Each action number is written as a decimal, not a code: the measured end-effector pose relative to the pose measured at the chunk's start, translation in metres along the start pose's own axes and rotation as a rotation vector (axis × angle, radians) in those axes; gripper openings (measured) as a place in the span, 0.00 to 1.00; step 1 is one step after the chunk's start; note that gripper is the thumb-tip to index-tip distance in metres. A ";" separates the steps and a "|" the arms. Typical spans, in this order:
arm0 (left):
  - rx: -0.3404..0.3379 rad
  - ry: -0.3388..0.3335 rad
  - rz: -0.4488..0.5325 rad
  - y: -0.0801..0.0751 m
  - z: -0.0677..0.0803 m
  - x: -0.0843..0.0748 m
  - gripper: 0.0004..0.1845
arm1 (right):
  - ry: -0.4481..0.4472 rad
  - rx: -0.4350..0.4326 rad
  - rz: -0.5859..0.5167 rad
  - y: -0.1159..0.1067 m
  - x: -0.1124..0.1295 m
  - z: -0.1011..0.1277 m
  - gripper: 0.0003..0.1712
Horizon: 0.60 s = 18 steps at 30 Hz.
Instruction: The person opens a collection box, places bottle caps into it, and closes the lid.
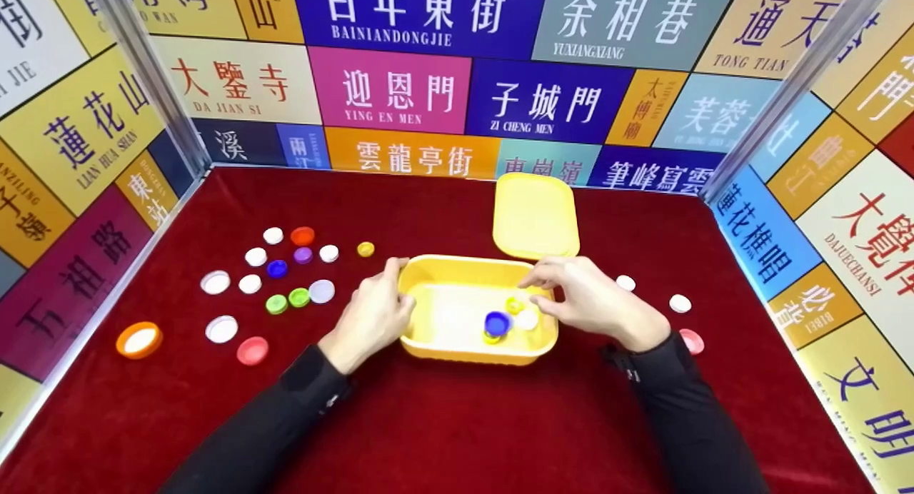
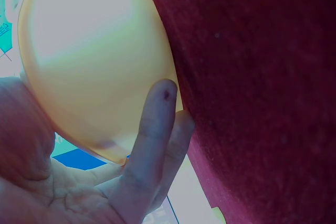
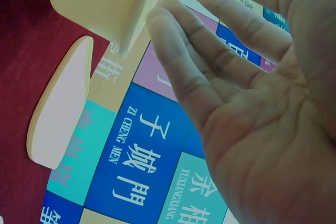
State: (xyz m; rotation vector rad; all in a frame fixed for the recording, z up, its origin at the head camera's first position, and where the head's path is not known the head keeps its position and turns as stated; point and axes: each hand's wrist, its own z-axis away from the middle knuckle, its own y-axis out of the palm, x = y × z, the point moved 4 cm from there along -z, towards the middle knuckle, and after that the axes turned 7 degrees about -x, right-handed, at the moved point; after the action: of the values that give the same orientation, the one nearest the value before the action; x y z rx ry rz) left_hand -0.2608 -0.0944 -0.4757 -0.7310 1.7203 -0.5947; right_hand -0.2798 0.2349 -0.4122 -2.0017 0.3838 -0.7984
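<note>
My left hand (image 1: 371,312) grips the left end of a yellow plastic box (image 1: 464,358). In the left wrist view its fingers (image 2: 157,124) lie along the outer wall of the box. Over the box's right end is my right hand (image 1: 589,298), fingers slightly bent and nothing visible between them. The right wrist view shows the same hand (image 3: 226,87) with its palm bare. Inside the box, near its right end, lie a blue bottle cap (image 1: 498,323), a white cap (image 1: 527,318) and yellow caps (image 1: 513,305).
A yellow lid (image 1: 535,215) lies behind the box. Several loose caps in various colours, such as an orange one (image 1: 139,340) and a red one (image 1: 252,350), spread across the left. On the right are white caps (image 1: 680,303) and a pink cap (image 1: 691,341). Printed panels (image 1: 389,87) wall the red cloth.
</note>
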 end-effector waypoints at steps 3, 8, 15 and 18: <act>-0.002 -0.001 0.004 0.001 -0.001 -0.001 0.31 | 0.058 0.015 0.024 -0.005 -0.002 0.000 0.13; -0.005 0.002 0.013 0.001 -0.002 -0.004 0.30 | 0.100 -0.029 0.043 -0.019 -0.013 0.003 0.13; 0.001 -0.005 0.005 0.001 -0.001 -0.003 0.30 | 0.219 -0.110 0.043 -0.041 -0.040 0.016 0.16; -0.008 -0.004 0.000 0.001 -0.001 -0.003 0.30 | 0.266 -0.136 0.058 -0.050 -0.052 0.024 0.18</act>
State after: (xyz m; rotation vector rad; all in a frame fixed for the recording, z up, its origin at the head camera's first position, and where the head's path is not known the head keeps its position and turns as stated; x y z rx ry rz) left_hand -0.2616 -0.0918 -0.4741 -0.7376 1.7196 -0.5857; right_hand -0.3050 0.3056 -0.3984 -2.0030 0.6620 -1.0288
